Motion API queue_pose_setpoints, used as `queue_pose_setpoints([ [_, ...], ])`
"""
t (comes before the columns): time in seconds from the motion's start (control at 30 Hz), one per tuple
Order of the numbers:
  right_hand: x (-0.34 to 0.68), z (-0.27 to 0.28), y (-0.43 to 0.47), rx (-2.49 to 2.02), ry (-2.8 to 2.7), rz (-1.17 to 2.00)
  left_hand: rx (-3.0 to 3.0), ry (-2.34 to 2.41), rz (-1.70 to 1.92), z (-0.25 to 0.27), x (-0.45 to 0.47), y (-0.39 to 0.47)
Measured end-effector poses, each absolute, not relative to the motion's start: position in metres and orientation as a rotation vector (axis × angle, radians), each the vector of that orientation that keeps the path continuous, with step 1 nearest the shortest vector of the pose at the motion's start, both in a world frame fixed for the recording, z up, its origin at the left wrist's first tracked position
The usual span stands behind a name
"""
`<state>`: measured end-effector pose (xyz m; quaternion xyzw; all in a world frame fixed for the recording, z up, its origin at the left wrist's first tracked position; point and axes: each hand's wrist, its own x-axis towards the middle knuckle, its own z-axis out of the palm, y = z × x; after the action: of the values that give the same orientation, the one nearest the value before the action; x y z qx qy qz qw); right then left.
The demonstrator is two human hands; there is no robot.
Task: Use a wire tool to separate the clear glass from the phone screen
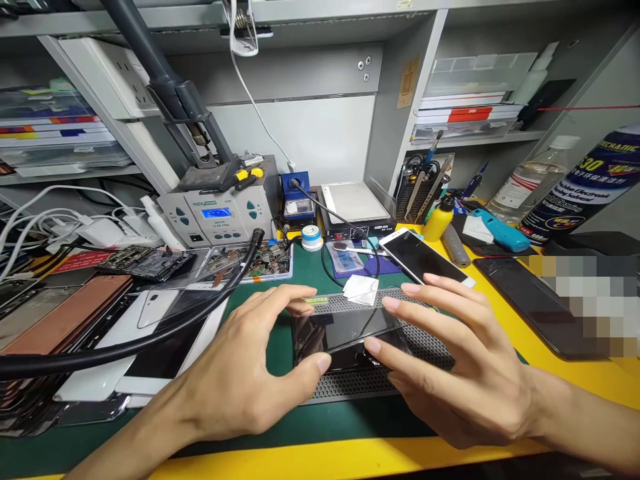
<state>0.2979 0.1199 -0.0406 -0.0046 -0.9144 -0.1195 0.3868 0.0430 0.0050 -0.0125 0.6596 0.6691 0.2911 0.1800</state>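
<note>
Positioning the dark, glassy phone [345, 327] near the worktop's [350, 459] front edge seems your step; your left hand [245, 373] is spread, your right hand's [470, 373] grip unclear. Next calls for steady edge contact.

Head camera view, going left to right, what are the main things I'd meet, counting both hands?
Copper-coloured flat rectangular panel, left hand, glossy black rectangular device, right hand, large dark-blue cylindrical can.
</note>
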Motion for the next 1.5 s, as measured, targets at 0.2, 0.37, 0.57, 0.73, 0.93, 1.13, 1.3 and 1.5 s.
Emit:
queue_pose_setpoints([
  [0.2,0.3,-0.04,0.122,-0.037,-2.315,-0.282,1.832,1.884,0.826,-0.012,0.042,0.005],
  [0.37,0.299,-0.041,0.12,-0.035,-2.325,-0.266,1.817,1.878,0.821,-0.012,0.042,0.004],
  [0.57,0.297,-0.042,0.119,-0.001,-2.375,-0.268,1.811,1.877,0.817,-0.011,0.043,0.004],
  [0.73,0.297,-0.041,0.119,0.006,-2.373,-0.268,1.774,1.841,0.821,-0.008,0.044,0.005],
  [0.93,0.299,-0.04,0.122,-0.057,-2.292,-0.272,1.729,1.76,0.826,-0.005,0.041,0.007],
  [1.13,0.296,-0.04,0.122,-0.087,-2.278,-0.261,1.719,1.688,0.792,-0.003,0.038,0.008],
  [1.3,0.294,-0.039,0.123,-0.074,-2.285,-0.247,1.717,1.678,0.807,0.001,0.04,0.008],
  [1.5,0.292,-0.037,0.123,-0.084,-2.305,-0.212,1.635,1.683,0.811,0.001,0.042,0.005],
])
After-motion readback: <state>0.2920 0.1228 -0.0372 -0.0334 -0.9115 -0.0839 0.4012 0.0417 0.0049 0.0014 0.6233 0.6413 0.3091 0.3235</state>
